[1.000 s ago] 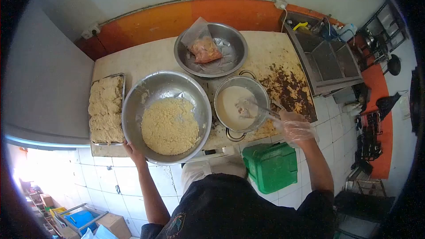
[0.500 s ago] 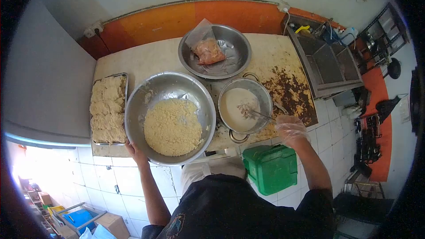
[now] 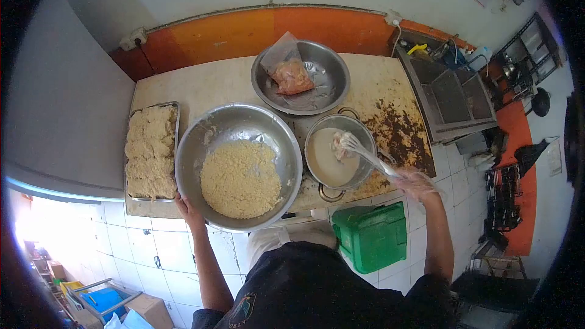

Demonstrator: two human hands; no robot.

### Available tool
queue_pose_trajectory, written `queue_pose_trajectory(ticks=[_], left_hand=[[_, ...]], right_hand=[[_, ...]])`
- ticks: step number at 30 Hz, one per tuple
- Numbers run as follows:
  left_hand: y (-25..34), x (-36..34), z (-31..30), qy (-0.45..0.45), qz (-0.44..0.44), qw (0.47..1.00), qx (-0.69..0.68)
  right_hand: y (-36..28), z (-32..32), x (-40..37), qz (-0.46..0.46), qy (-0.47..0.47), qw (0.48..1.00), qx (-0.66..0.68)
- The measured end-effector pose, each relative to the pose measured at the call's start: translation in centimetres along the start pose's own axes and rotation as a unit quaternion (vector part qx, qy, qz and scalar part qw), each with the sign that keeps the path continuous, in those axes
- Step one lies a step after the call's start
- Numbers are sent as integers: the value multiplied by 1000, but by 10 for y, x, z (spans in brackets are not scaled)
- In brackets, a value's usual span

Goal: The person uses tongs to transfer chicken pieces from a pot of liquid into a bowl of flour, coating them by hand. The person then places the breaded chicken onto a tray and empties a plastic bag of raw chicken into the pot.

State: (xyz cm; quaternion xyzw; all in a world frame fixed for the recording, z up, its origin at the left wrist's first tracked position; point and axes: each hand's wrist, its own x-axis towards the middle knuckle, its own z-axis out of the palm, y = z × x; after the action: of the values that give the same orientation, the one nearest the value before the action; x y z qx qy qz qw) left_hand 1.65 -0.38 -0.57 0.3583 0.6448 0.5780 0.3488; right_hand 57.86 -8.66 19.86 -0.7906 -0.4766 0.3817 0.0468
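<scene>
Slotted utensil [image 3: 369, 156] is clasped by its handle in your gloved right hand [image 3: 417, 184], its head lifting pale pieces [image 3: 341, 145] over the whitish liquid [image 3: 329, 163] in the pot [image 3: 342, 122]. Your left hand [image 3: 191, 212] touches the big bowl [image 3: 234, 123] of yellowish crumbs [image 3: 241, 180] at its rim; how tightly, I cannot tell. Leftward sits a filled tray [image 3: 177, 123]; beyond the pot, a basin [image 3: 332, 77] holds a bag [image 3: 291, 76].
</scene>
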Motion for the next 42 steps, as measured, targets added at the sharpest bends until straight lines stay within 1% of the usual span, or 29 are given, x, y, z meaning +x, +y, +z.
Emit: queue_pose_trajectory(ticks=[1,3,6,7,9,10,12,13,15,16,17,18,19,21,22,23,24,25,26,27,29,30,32,33,35,37,39,40,42], left_hand=[[-3,2,-1,-1,0,1000,-1],[-11,6,-3,-8,-9,1000,-5],[-14,6,-4,-5,-12,1000,-26],[-13,8,-4,-3,-11,1000,-28],[-9,7,-7,-39,-17,998,-50],[-7,6,-9,-34,-18,998,-50],[1,6,-6,-17,-77,996,-29],[-6,8,-5,-12,-79,996,-29],[-22,11,-12,-16,-83,991,-102],[-4,6,-9,-6,-86,994,-65],[-16,12,-15,-12,-97,991,-89],[0,10,-14,-25,-90,991,-93],[16,8,-9,-42,-84,991,-100],[8,10,-8,-24,-90,988,-121],[4,11,-8,-14,-94,985,-143],[3,11,-8,-12,-97,985,-142],[4,12,-9,-16,-103,987,-119],[5,12,-11,-18,-109,989,-95],[7,11,-11,-19,-85,991,-105],[3,13,-13,-11,-87,991,-104],[-6,13,-17,-24,-101,988,-112],[-3,13,-15,-12,-97,990,-100],[8,11,-10,-6,-104,988,-117],[10,10,-11,-9,-110,985,-135],[-2,10,-14,-18,-98,984,-145],[8,11,-10,-19,-70,993,-89],[11,12,-12,-23,-71,994,-82],[10,13,-13,-34,-89,992,-85],[10,12,-13,-45,-117,987,-99]], right_hand=[[-4,1,-4,0,1,1000,0],[-8,3,-12,-59,42,997,22],[-2,21,0,-6,13,1000,7],[-2,23,-1,-8,15,1000,6],[-6,25,-6,16,19,998,58],[-10,23,-9,13,16,998,54],[-18,13,-25,-42,31,998,23],[-23,9,-34,-45,28,998,20],[-41,4,-49,-118,60,989,57],[-63,0,-58,-129,45,989,55],[-87,-5,-68,-79,9,996,51],[-103,-4,-72,-27,-23,998,44],[-105,6,-66,-31,-31,998,41],[-109,27,-57,-190,-113,972,82],[-124,39,-55,-62,-179,973,135],[-132,51,-51,-61,-181,973,133],[-136,65,-43,-147,-152,977,35],[-147,78,-38,-232,-122,963,-63],[-199,62,-56,-39,-175,980,-89],[-193,62,-53,-43,-180,978,-94],[-151,56,-47,-184,4,974,-130],[-135,55,-45,-189,-1,973,-135],[-97,56,-41,-188,208,927,-250],[-61,64,-25,-193,205,926,-252],[-1,86,11,-182,229,865,-407],[-26,96,13,-209,239,862,-396],[-88,109,31,-259,254,854,-372],[-103,115,32,-283,260,851,-359],[-166,126,48,-328,270,841,-335]])
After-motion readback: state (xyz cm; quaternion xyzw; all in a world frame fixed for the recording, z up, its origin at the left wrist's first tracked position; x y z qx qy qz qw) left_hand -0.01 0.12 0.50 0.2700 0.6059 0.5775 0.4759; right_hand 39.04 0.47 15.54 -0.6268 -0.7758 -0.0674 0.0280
